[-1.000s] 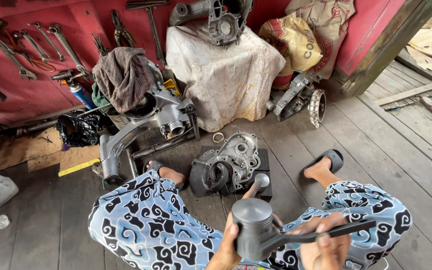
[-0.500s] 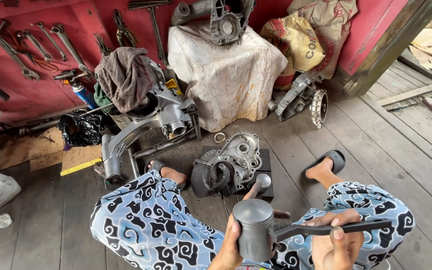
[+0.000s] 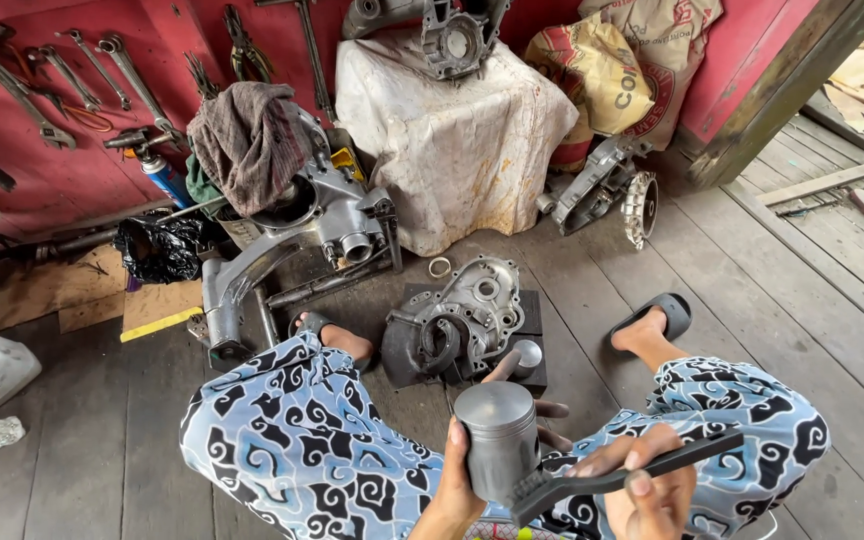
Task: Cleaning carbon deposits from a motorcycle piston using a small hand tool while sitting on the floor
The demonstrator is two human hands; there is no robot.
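My left hand (image 3: pixel 460 478) grips a grey metal piston (image 3: pixel 495 436), held upright between my knees. My right hand (image 3: pixel 644 480) holds a black-handled brush (image 3: pixel 624 478) whose head rests against the piston's lower side. Just beyond the piston, an aluminium engine case (image 3: pixel 455 318) lies on a dark block on the plank floor, with a small round metal cap (image 3: pixel 526 356) beside it. My legs in blue patterned trousers frame both hands.
A larger engine casing (image 3: pixel 304 240) with a rag (image 3: pixel 248 142) over it stands at the left. A cloth-draped stand (image 3: pixel 447 130) carries another engine part. Wrenches (image 3: pixel 102 70) hang on the red wall. A further casing (image 3: pixel 604 186) and sacks (image 3: pixel 620 62) sit at the back right.
The piston has risen slightly and turned more upright in my left hand. The brush has tilted, its head staying at the piston's base.
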